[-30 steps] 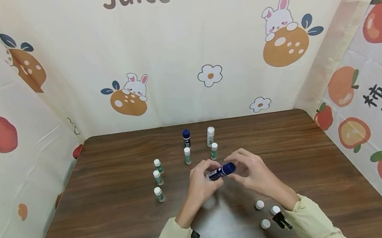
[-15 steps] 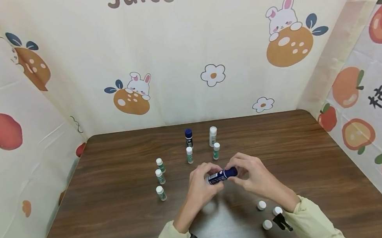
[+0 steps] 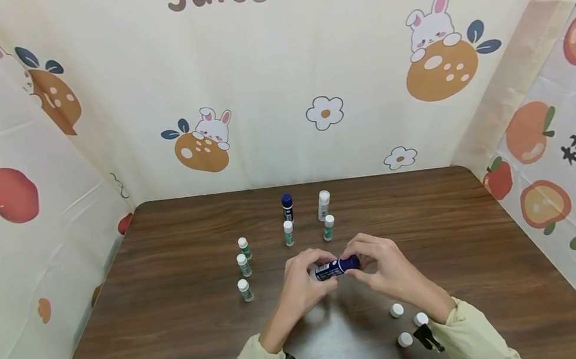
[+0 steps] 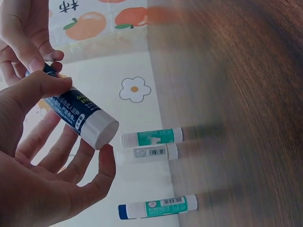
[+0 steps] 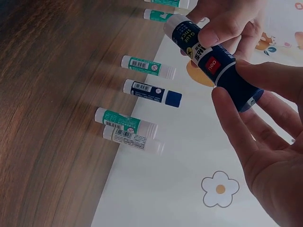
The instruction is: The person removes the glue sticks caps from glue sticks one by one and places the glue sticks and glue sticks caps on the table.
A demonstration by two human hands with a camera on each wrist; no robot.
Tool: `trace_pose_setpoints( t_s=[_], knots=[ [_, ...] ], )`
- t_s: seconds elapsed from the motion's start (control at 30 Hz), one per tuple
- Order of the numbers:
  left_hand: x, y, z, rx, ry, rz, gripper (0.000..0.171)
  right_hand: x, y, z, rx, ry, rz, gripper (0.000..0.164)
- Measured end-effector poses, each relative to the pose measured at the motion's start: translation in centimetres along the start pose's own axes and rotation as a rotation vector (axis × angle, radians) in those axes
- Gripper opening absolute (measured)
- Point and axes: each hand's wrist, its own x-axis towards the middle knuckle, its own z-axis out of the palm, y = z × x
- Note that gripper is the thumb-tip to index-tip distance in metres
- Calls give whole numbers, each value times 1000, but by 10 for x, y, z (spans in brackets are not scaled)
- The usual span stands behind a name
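Observation:
A dark blue glue stick point(image 3: 333, 268) with a blue cap is held nearly level between both hands above the table. My left hand point(image 3: 302, 278) grips its body, thumb on one side; the white base point(image 4: 101, 129) points out in the left wrist view. My right hand point(image 3: 385, 266) pinches the blue cap point(image 5: 238, 91) between thumb and fingers. The cap is still against the body. In the right wrist view, the label of the glue stick point(image 5: 201, 53) faces the camera.
Behind the hands stand a blue-capped glue stick point(image 3: 288, 208), a white one point(image 3: 324, 205) and two green ones point(image 3: 288, 233). Three green, white-capped glue sticks point(image 3: 243, 265) stand at the left. Three small white caps point(image 3: 396, 310) lie near the right sleeve. Printed curtains enclose the table point(image 3: 188, 333).
The right fingers have come in around the blue cap, and the glue stick has dipped to a more level pose. The left hand keeps its grip. The head view has shifted slightly.

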Motion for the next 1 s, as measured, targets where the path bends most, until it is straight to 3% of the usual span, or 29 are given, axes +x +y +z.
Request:
trace_pose_setpoints(
  t_s=[0.4, 0.83, 1.0],
  knots=[
    [0, -4, -1, -11, -27, 11, 27, -1, 0, -2, 21, 9, -60, 31],
    [-2, -6, -7, -46, -37, -27, 28, 4, -7, -16, 17, 38, 5, 32],
    [-6, -6, -9, -69, -21, -80, 29, 3, -8, -20, -28, 37, 49, 36]
  ],
)
